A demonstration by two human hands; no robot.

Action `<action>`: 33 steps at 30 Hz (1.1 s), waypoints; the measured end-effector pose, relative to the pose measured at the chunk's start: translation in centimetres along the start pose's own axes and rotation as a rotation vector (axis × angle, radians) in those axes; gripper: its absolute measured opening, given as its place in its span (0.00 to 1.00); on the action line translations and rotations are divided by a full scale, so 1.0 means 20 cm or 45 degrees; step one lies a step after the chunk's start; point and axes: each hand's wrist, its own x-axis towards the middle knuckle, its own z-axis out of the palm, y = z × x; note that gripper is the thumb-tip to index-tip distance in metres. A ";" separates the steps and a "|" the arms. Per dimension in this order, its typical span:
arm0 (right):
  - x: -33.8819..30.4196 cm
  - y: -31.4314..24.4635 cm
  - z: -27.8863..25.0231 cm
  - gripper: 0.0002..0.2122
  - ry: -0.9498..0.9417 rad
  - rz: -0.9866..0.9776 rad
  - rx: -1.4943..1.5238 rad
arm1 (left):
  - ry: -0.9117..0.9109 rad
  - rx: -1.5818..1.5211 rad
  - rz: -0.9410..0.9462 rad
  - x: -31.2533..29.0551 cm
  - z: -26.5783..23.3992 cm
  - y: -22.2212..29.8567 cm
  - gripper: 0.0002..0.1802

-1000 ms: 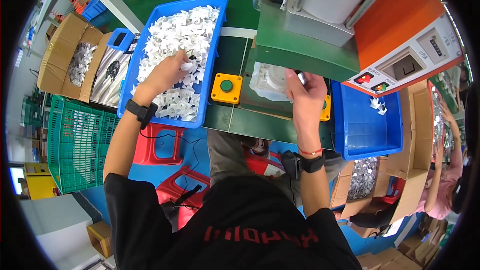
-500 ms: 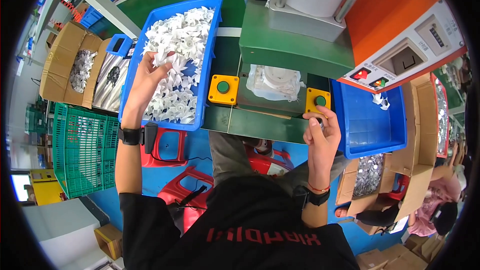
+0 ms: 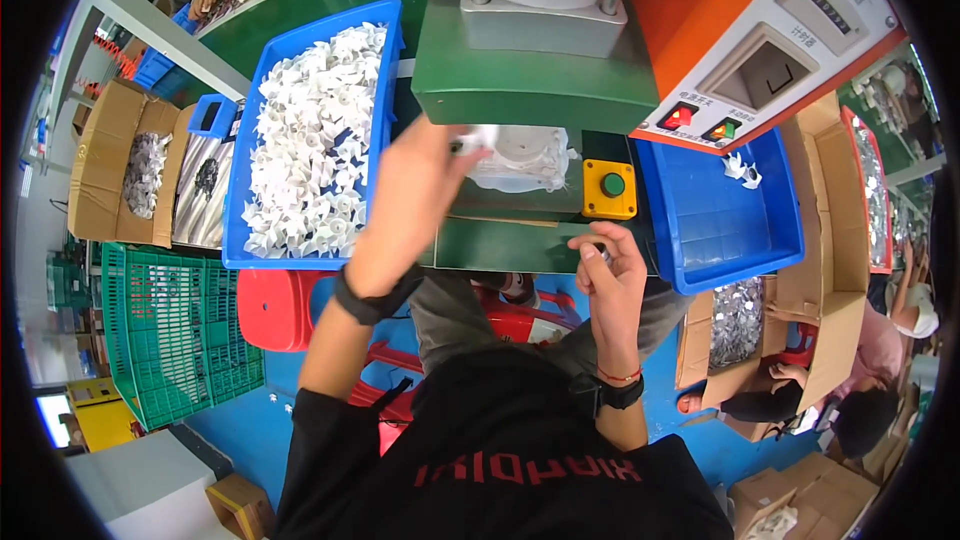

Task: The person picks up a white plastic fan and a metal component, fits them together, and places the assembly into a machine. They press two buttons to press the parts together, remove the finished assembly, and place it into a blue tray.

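My left hand (image 3: 418,185) is closed on a small white plastic part (image 3: 484,137), slightly blurred, at the near left edge of the press opening. Beneath the green press head (image 3: 535,90) lies a fixture (image 3: 520,152) under clear wrinkled film. My right hand (image 3: 612,275) hovers by the table's front edge, below a yellow button box (image 3: 609,202) with a green button. Its fingers are curled round something small and dark, too hidden to name. Left of the press, a blue tray (image 3: 388,70) holds a heap of white petal-shaped parts (image 3: 310,140).
On the right, a blue tray (image 3: 720,230) holds a few white parts (image 3: 742,171). An orange control box (image 3: 790,40) overhangs it. A carton (image 3: 738,325) of shiny pieces, a green crate (image 3: 180,330) and red stools (image 3: 275,310) stand around me. Other people work nearby.
My left hand has moved right from the heap of white parts to the press, carrying one part. My right hand has dropped slightly away from the right button box. The view has shifted slightly.
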 end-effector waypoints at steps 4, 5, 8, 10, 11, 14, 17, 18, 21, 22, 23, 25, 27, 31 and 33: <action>-0.04 -0.03 -0.02 0.11 0.021 -0.025 -0.048 | 0.033 0.267 0.289 0.03 0.14 0.05 0.18; -0.06 -0.03 -0.04 0.11 0.030 -0.026 -0.052 | 0.048 0.374 0.365 0.03 0.16 0.06 0.18; -0.07 -0.04 -0.06 0.11 0.043 -0.026 -0.056 | 0.077 0.425 0.369 0.02 0.21 0.08 0.20; -0.07 -0.04 -0.06 0.11 0.041 -0.033 -0.070 | 0.099 0.457 0.366 0.01 0.24 0.07 0.20; -0.06 -0.04 -0.05 0.11 0.033 -0.036 -0.078 | 0.095 0.478 0.341 0.00 0.25 0.07 0.20; -0.03 -0.05 -0.04 0.11 0.018 -0.053 -0.132 | 0.096 0.521 0.284 -0.01 0.25 0.07 0.19; 0.00 -0.05 -0.03 0.12 0.004 -0.060 -0.170 | 0.145 0.417 0.296 -0.04 0.24 0.08 0.17; 0.00 -0.05 -0.03 0.12 -0.002 -0.055 -0.176 | 0.146 0.417 0.294 -0.04 0.23 0.08 0.17; 0.03 -0.05 -0.04 0.14 -0.004 -0.073 -0.286 | 0.028 0.162 0.177 -0.02 0.20 0.07 0.18; 0.04 -0.04 -0.05 0.15 -0.008 -0.085 -0.386 | 0.028 0.154 0.186 -0.04 0.20 0.06 0.18; 0.05 -0.05 -0.05 0.16 -0.009 -0.093 -0.482 | 0.079 0.033 0.056 -0.06 0.19 0.04 0.19; 0.08 -0.06 -0.04 0.18 0.018 -0.199 -0.702 | 0.166 -0.103 -0.132 -0.12 0.15 0.00 0.21; 0.10 -0.07 -0.03 0.22 0.044 -0.395 -1.148 | 0.196 -0.127 -0.185 -0.19 0.09 -0.04 0.22; 0.11 -0.06 -0.02 0.27 0.032 -0.315 -1.272 | 0.093 -0.021 -0.325 -0.29 -0.05 -0.10 0.19; 0.12 -0.07 -0.01 0.27 0.035 -0.294 -1.270 | 0.073 0.022 -0.391 -0.31 -0.12 -0.09 0.17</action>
